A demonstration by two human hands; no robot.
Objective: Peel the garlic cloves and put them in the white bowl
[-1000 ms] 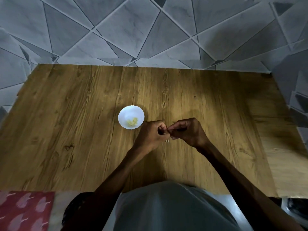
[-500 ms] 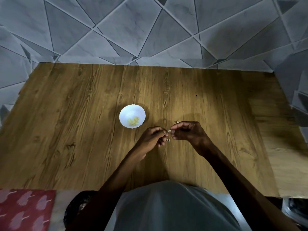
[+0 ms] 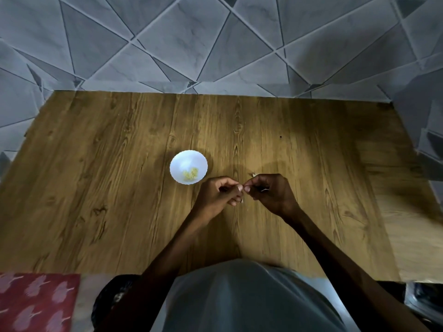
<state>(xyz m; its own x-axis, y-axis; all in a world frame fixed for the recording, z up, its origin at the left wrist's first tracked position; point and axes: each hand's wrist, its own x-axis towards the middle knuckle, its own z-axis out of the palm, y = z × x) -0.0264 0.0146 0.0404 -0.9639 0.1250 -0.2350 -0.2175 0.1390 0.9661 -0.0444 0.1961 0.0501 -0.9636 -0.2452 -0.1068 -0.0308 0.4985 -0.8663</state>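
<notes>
The wooden table ran wide. Its far edge butted against the grey tiled wall, and its right edge met a paler surface that stepped towards the corner. Its near edge was cut off by the person's grey garment. A red patterned cloth lay below the near-left corner. To the left of the hands, and beyond them, broad stretches of tabletop carried only the white bowl. The bowl sat a little left of the table's middle, with a few yellowish peeled cloves in its near-right part.

The two hands met just right of the bowl and slightly nearer the person. The left hand was close beside the bowl's rim but apart from it. Its fingers were curled, and thumb and forefinger were brought together at the tip. The right hand faced it with its own fingers curled and its fingertips closed against the left's. Between the two pinches sat a small pale thing, most likely the garlic clove, though it was too small and dim to be sure. Each hand appeared to hold one end of it above the wood. A pale skin scrap lay on the table just beyond the right hand's knuckles.
</notes>
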